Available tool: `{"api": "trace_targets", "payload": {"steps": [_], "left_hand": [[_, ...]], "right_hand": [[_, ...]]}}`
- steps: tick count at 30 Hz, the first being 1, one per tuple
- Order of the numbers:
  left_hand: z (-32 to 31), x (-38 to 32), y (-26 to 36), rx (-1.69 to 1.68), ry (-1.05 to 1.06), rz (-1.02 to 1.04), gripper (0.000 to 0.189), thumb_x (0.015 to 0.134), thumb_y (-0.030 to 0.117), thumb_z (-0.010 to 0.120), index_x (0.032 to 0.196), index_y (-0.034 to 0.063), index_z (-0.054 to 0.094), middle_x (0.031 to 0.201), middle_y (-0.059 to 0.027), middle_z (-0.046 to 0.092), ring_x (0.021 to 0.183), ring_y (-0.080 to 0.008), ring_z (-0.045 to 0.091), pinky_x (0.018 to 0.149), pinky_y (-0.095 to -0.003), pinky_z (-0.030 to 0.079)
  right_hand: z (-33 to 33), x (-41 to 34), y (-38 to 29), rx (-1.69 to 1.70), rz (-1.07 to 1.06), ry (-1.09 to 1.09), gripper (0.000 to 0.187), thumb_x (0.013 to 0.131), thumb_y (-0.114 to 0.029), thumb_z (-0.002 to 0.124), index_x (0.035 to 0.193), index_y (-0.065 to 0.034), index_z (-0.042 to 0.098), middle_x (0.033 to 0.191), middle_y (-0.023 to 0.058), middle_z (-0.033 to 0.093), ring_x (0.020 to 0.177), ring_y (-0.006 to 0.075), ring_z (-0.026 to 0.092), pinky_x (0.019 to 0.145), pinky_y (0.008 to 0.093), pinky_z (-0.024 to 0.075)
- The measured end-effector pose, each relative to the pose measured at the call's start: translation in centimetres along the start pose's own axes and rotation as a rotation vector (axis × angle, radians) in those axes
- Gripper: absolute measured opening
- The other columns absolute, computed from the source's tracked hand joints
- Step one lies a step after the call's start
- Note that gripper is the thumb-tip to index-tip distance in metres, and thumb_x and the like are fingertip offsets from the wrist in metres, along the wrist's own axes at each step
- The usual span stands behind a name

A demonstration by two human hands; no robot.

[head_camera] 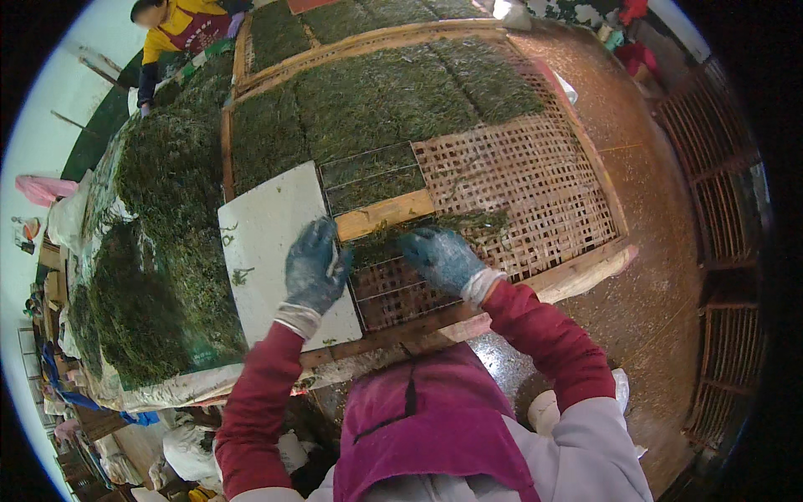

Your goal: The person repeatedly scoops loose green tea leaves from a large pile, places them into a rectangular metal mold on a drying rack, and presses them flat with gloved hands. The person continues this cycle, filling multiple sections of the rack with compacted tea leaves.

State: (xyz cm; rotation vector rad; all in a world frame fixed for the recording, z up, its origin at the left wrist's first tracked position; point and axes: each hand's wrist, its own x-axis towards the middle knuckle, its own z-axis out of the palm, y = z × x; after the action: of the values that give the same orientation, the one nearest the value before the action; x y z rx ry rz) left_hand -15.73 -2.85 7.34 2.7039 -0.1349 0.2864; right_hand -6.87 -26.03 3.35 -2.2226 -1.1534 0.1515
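My left hand (315,267), in a blue-grey work glove, is over the right edge of a white board (266,219), its fingertips near a thin rectangular wire frame. That wire frame has a flat wooden bar (386,215) across its middle and rests on a woven tray (527,169). My right hand (442,258), gloved alike, reaches into the near half of the frame, touching a strip of dark green stringy plant matter (379,246), possibly seaweed. Its fingertips are partly hidden. Whether either hand grips anything is unclear. More green strands (480,221) trail right of the frame.
Flattened green sheets (370,94) cover the tray's far part. A large green heap (169,251) lies at left. Another person (182,31) reaches over its far end. Slatted racks (721,219) stand right of the brown floor (646,188). The tray has a raised wooden rim (590,147).
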Motion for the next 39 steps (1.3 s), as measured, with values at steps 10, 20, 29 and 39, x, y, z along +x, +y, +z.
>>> {"api": "trace_targets", "payload": {"steps": [10,20,29,39], "left_hand": [[6.0,-3.1,0.8,0.236,-0.114,0.129,0.049,0.092,0.033,0.063,0.132,0.0047,0.059,0.136,-0.0202,0.059,0.128,-0.0378,0.054,0.116,-0.0507,0.034],[7.5,-1.2,1.8,0.136,-0.263,0.14,0.059,0.092,0.029,0.062,0.143,0.0033,0.049,0.143,-0.0222,0.053,0.134,-0.0417,0.047,0.115,-0.0515,0.035],[9.1,2.1,6.5,0.026,-0.134,0.233,0.057,0.091,0.027,0.061,0.141,0.0006,0.052,0.148,-0.0221,0.049,0.137,-0.0394,0.047,0.118,-0.05,0.032],[15.0,2.9,5.2,0.008,-0.278,0.17,0.045,0.088,0.031,0.061,0.127,0.0087,0.06,0.13,-0.0129,0.065,0.125,-0.0356,0.054,0.114,-0.0498,0.036]], "right_hand": [[-0.9,0.6,4.8,-0.337,-0.3,-0.087,0.022,0.078,-0.018,0.068,0.099,-0.017,0.075,0.11,0.0,0.071,0.112,0.0266,0.064,0.09,0.0449,0.0541],[-2.5,-1.4,7.0,-0.413,-0.348,-0.081,0.033,0.084,-0.028,0.065,0.114,-0.0174,0.071,0.127,0.0049,0.067,0.126,0.0276,0.058,0.114,0.0529,0.0363],[-7.0,-2.1,8.7,-0.47,0.095,-0.254,0.071,0.084,-0.049,0.071,0.141,-0.0102,0.054,0.149,0.0169,0.05,0.138,0.0383,0.046,0.114,0.0566,0.0337],[-3.8,3.5,5.2,-0.184,0.232,-0.336,0.026,0.087,-0.026,0.066,0.105,-0.0084,0.073,0.102,0.0199,0.073,0.097,0.0362,0.07,0.085,0.0466,0.0555]]}}
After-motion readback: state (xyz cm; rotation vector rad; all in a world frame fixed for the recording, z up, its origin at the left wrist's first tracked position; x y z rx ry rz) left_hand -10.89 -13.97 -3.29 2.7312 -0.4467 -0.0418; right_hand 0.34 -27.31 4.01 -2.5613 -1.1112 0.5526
